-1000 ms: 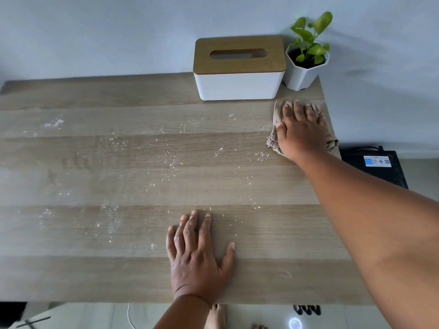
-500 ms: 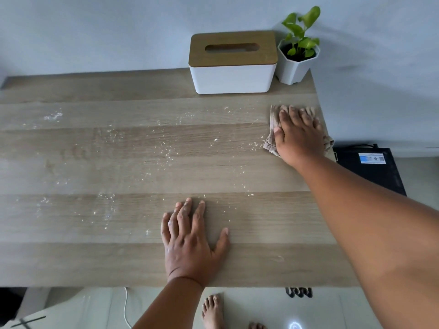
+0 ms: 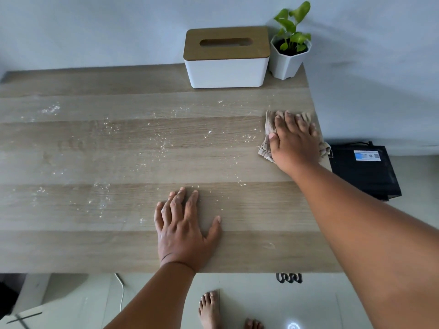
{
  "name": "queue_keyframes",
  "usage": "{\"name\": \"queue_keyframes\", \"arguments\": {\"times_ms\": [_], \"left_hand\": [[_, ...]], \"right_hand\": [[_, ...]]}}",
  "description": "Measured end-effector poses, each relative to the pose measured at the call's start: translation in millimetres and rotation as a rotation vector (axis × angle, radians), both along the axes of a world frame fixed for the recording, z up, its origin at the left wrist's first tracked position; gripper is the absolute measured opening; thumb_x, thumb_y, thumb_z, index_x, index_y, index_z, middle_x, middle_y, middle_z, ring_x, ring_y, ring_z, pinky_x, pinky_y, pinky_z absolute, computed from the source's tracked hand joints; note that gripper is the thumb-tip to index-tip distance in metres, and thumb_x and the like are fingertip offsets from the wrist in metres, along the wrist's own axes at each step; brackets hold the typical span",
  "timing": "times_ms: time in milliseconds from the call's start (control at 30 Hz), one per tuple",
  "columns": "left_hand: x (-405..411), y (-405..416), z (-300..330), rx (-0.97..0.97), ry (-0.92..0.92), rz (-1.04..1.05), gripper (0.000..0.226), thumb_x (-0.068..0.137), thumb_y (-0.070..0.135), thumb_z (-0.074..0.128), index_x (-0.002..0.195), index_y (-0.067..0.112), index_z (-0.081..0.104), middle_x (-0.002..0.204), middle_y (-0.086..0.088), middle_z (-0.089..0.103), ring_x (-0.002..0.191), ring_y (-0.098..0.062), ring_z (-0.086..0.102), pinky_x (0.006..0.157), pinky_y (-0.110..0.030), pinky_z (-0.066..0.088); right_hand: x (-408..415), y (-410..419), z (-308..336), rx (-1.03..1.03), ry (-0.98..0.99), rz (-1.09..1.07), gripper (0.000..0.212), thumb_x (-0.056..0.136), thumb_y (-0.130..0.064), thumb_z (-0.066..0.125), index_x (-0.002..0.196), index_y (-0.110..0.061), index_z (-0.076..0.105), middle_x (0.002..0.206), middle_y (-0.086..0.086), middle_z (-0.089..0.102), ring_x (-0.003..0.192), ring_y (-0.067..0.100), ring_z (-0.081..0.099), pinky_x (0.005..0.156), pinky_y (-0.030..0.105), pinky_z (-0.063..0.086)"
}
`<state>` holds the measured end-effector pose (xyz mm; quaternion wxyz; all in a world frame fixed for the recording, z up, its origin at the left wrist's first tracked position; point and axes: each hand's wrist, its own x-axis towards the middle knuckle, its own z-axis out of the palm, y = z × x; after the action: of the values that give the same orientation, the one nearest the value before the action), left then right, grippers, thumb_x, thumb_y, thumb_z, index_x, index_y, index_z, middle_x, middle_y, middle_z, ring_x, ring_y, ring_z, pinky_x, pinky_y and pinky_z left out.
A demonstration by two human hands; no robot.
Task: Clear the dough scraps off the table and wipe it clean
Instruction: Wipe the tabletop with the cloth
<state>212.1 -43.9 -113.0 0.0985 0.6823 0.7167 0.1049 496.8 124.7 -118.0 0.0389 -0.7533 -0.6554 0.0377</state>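
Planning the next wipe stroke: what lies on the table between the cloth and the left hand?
In the head view, only bare wood with scattered white crumbs lies between the cloth under the right hand and the left hand flat on the table.

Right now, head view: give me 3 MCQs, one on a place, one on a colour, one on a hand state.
1. Where does the cloth lie?
A. at the table's right edge
B. on the tissue box
C. on the floor

2. What colour is the tissue box lid?
A. black
B. wood brown
C. green

3. What is the left hand doing?
A. gripping the plant pot
B. pinching the cloth
C. resting flat on the table, holding nothing

Key:
1 A: the right hand presses it on the table, in front of the plant pot.
2 B: a wooden lid tops the white body.
3 C: its fingers lie spread on bare wood near the flour specks.
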Motion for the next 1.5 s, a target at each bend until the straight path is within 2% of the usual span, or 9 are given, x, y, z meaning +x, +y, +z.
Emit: {"name": "queue_keyframes", "arguments": {"times_ms": [333,467,533,767,967,1100,1233,1400,1500], "left_hand": [[-0.3,-0.9,-1.7,0.01,-0.004,0.005,0.078,0.084,0.075,0.05,0.145,0.026,0.048,0.155,-0.003,0.04,0.151,-0.025,0.026,0.125,-0.049,0.014],[-2.6,-1.6,-5.7,0.025,0.001,-0.007,0.079,0.083,0.073,0.051,0.145,0.025,0.047,0.155,-0.004,0.04,0.151,-0.024,0.026,0.125,-0.051,0.016],[-2.7,-0.7,-6.9,0.035,0.007,-0.017,0.079,0.082,0.072,0.052,0.145,0.024,0.048,0.154,-0.005,0.04,0.15,-0.025,0.028,0.124,-0.052,0.017],[-0.2,0.0,-1.5,0.002,0.008,-0.014,0.081,0.082,0.071,0.051,0.145,0.021,0.051,0.156,-0.007,0.041,0.151,-0.027,0.029,0.124,-0.054,0.019],[-0.8,-1.5,-3.8,0.024,-0.017,-0.006,0.083,0.079,0.071,0.054,0.145,0.022,0.053,0.156,-0.006,0.042,0.15,-0.029,0.031,0.123,-0.055,0.021],[-1.3,0.8,-7.3,0.046,-0.015,-0.015,0.084,0.074,0.071,0.059,0.143,0.022,0.056,0.155,-0.006,0.044,0.149,-0.03,0.035,0.121,-0.056,0.024],[-0.7,0.9,-10.4,0.069,0.001,-0.012,0.085,0.071,0.07,0.062,0.14,0.02,0.06,0.152,-0.008,0.047,0.146,-0.032,0.04,0.12,-0.058,0.026],[1.4,1.5,-11.1,0.148,-0.009,-0.006,0.083,0.068,0.067,0.066,0.135,0.017,0.066,0.148,-0.01,0.054,0.14,-0.035,0.048,0.117,-0.058,0.031],[2.6,1.8,-8.8,0.138,-0.003,-0.002,0.082,0.068,0.067,0.064,0.133,0.016,0.067,0.147,-0.011,0.055,0.139,-0.036,0.05,0.116,-0.059,0.032]], "right_hand": [[-11.5,-78.5,2.9,0.004,0.022,-0.038,0.065,0.101,-0.051,0.019,0.16,-0.026,0.034,0.171,0.002,0.021,0.159,0.026,0.016,0.128,0.051,0.013],[-15.3,-90.6,2.2,0.007,0.007,-0.036,0.072,0.099,-0.062,0.023,0.159,-0.023,0.035,0.17,0.005,0.024,0.158,0.029,0.018,0.128,0.053,0.013],[-14.5,-84.2,1.4,-0.002,0.0,-0.038,0.072,0.099,-0.064,0.023,0.159,-0.025,0.033,0.171,0.005,0.023,0.158,0.03,0.017,0.128,0.054,0.013],[-7.7,-26.9,1.3,-0.007,-0.004,-0.079,0.06,0.1,-0.044,0.028,0.158,-0.03,0.033,0.171,0.002,0.022,0.157,0.03,0.019,0.126,0.056,0.017],[-2.6,35.9,5.6,-0.014,0.015,-0.127,0.07,0.092,-0.042,0.023,0.157,-0.023,0.035,0.168,0.005,0.029,0.154,0.034,0.025,0.125,0.057,0.017],[-4.3,72.3,6.9,-0.025,0.043,-0.152,0.063,0.095,-0.039,0.031,0.156,-0.024,0.037,0.168,0.005,0.03,0.154,0.035,0.024,0.125,0.059,0.016],[-4.2,81.8,5.5,-0.051,0.047,-0.018,0.063,0.097,-0.04,0.033,0.159,-0.028,0.034,0.17,0.0,0.026,0.156,0.032,0.019,0.126,0.059,0.012],[-5.9,54.9,14.0,-0.111,0.084,0.25,0.079,0.085,-0.051,0.013,0.16,-0.036,0.032,0.171,-0.013,0.017,0.16,0.018,0.008,0.129,0.051,0.005],[-3.1,15.8,12.3,-0.103,0.065,0.322,0.075,0.086,-0.049,0.019,0.158,-0.036,0.036,0.169,-0.014,0.02,0.159,0.015,0.012,0.128,0.047,0.009]]}}
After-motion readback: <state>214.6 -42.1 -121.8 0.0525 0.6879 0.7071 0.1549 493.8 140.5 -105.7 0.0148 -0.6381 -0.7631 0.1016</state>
